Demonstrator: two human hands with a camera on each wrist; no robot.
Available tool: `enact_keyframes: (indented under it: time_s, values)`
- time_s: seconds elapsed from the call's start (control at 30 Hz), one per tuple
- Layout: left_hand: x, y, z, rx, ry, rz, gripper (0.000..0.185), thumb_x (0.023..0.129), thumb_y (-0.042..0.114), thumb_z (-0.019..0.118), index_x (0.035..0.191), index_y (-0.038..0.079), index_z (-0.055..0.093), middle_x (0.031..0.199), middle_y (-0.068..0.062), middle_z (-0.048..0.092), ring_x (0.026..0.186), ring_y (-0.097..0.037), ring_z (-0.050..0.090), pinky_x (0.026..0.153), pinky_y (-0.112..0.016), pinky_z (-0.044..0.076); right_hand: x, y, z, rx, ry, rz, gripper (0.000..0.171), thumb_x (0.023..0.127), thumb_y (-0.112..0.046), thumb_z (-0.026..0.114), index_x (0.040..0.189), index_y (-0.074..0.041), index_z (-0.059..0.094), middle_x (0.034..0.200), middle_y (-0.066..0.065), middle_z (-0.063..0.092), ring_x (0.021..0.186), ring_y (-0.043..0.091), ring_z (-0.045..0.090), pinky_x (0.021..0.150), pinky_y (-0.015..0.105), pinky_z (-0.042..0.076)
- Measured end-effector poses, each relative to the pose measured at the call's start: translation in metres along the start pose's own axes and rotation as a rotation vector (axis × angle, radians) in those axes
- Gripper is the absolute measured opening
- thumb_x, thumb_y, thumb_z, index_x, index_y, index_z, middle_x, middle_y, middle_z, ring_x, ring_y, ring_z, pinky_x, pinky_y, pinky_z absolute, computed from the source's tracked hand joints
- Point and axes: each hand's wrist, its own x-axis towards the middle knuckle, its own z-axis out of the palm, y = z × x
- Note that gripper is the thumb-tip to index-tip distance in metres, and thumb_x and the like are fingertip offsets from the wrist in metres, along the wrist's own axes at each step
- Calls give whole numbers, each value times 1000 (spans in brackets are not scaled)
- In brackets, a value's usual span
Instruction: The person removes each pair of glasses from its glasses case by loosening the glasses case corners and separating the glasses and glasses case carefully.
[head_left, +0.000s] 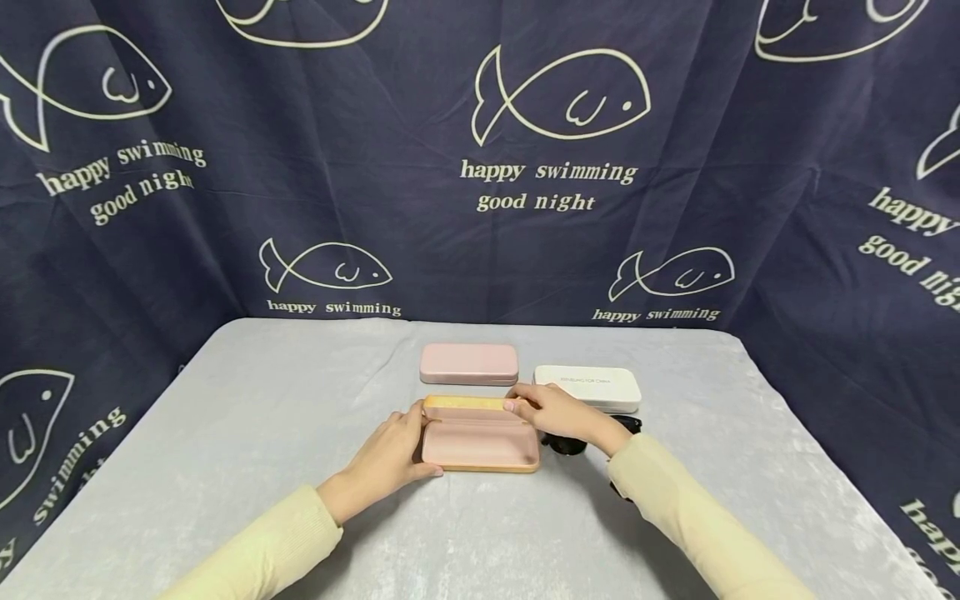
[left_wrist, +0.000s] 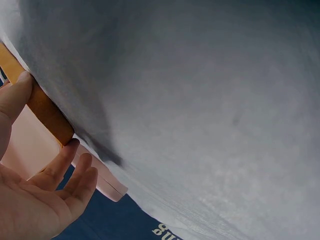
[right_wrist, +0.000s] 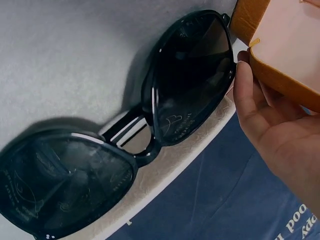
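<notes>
Open orange case (head_left: 480,435) lies at desk (head_left: 247,417) centre, long axis running 9-to-3 o'clock, lid edge up on the 12 o'clock side, pink lining facing up. Left hand (head_left: 390,458) sits at the case's 9 o'clock end, thumb on the near corner, fingers (left_wrist: 65,165) loosely straight against the end wall, touching, not wrapped round it. Right hand (head_left: 551,412) sits at the 3 o'clock end, fingertips laid on the raised lid rim near its right corner; in the right wrist view the thumb presses the orange edge (right_wrist: 280,75). Looks like a light pinch on the lid edge, but the fingers on the far side are hidden, so the grip is not certain. Both hands equally near, one per end.

Dark sunglasses (right_wrist: 150,135) lie on the desk just beside the case at its 3 o'clock end, under the right wrist; in the head view they are mostly covered by that hand, only a dark patch (head_left: 570,442) showing. Arms of the glasses not visible, folded or not can't tell. Closed pink case (head_left: 468,363) at 12 o'clock of the orange one, apart from it. White case (head_left: 588,387) at about 1 o'clock, just behind the right hand; lettering on its lid too small to read. Left wrist view mostly grey desk cloth, blurred.
</notes>
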Motion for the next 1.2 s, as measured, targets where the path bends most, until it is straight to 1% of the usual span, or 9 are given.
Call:
enact_keyframes:
  time_s: [0.23, 0.3, 0.47, 0.6, 0.7, 0.87, 1.03, 1.1, 1.2]
  values:
    - [0, 0, 0, 9, 2, 2, 90, 65, 40, 79, 130, -4, 35, 111, -10, 62, 91, -24, 55, 84, -39, 45, -1, 1, 0, 48, -13, 5, 27, 95, -33, 46, 104, -12, 60, 87, 7, 63, 71, 9, 51, 67, 26, 43]
    - [0, -1, 0, 5, 1, -1, 90, 65, 40, 79, 130, -3, 35, 111, -9, 62, 90, -24, 55, 83, -39, 45, -1, 1, 0, 61, -15, 5, 24, 95, -31, 47, 102, -12, 60, 86, 5, 62, 71, 9, 50, 65, 25, 43]
    - [0, -1, 1, -26, -2, -14, 88, 64, 39, 80, 129, -3, 36, 109, -7, 62, 90, -22, 55, 83, -38, 46, -3, 0, 1, 88, -11, -20, 21, 94, -30, 49, 97, -13, 60, 76, -1, 56, 66, 8, 46, 60, 22, 39]
    - [0, 0, 0, -46, -7, -26, 88, 64, 37, 81, 128, -4, 37, 107, -6, 63, 90, -21, 53, 82, -37, 47, -5, 1, 4, 107, 4, -50, 20, 93, -30, 51, 97, -14, 61, 81, 3, 61, 69, 7, 48, 62, 22, 41]
    - [0, 1, 0, -42, -11, -30, 89, 64, 36, 81, 129, -5, 36, 111, -11, 61, 92, -23, 53, 83, -37, 47, -7, 3, 6, 111, 15, -80, 18, 92, -29, 53, 96, -13, 61, 84, 3, 63, 72, 7, 49, 65, 22, 42]
    - [0, 0, 0, -28, -10, -21, 92, 64, 37, 81, 130, -7, 34, 116, -19, 59, 94, -27, 53, 84, -39, 47, -9, 4, 10, 48, 52, -133, 18, 88, -31, 59, 94, -14, 63, 88, -3, 64, 77, 7, 50, 70, 23, 43]
    - [0, 0, 0, -36, -7, -15, 90, 64, 36, 81, 130, -6, 36, 116, -18, 59, 95, -27, 53, 85, -39, 46, -13, 2, 11, -20, 80, -163, 23, 85, -33, 63, 95, -13, 63, 91, 0, 65, 78, 8, 50, 70, 24, 41]
    - [1, 0, 0, -44, -7, -12, 89, 64, 36, 81, 129, -5, 37, 116, -17, 59, 95, -26, 53, 86, -39, 46, -15, 1, 12, -66, 87, -171, 26, 84, -34, 64, 96, -11, 63, 93, 2, 64, 80, 10, 51, 70, 25, 42]
    - [1, -1, 1, -55, -6, -6, 88, 64, 36, 81, 129, -4, 38, 116, -15, 59, 96, -26, 53, 87, -38, 46, -18, -1, 14, -143, 97, -182, 33, 83, -36, 64, 100, -8, 63, 98, 5, 62, 86, 13, 54, 75, 30, 45]
